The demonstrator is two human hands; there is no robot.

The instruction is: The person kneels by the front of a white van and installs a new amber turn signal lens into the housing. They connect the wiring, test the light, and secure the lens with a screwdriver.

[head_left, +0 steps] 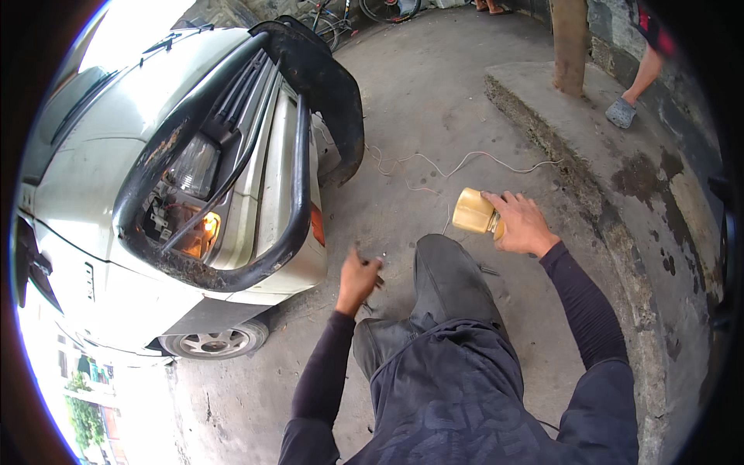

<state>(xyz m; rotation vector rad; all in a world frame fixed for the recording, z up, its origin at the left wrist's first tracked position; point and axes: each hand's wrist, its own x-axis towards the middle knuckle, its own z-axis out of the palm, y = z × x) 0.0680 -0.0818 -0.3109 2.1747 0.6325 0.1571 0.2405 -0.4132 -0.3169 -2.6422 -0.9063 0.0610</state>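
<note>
My right hand [521, 223] grips a yellow, boxy plastic object [471, 209] with a metal fitting, out over the ground above my bent knee. My left hand [360, 275] hangs beside that knee, fingers curled around something small and dark that I cannot make out. To my left stands a white vehicle [85, 232] with a scuffed black tubular bar [301, 201] framing its front lamps. A clear lamp [194, 167] sits in there, and a lit amber bulb [209, 225] shows in an opened housing below it.
Thin wires [496, 159] snake over the concrete ground [411, 93]. A raised ledge [519, 89] with a post [568, 46] runs along the right, where a person's leg [643, 77] shows. Bicycles [329, 23] stand at the back. A black curved panel [337, 116] juts from the vehicle's front.
</note>
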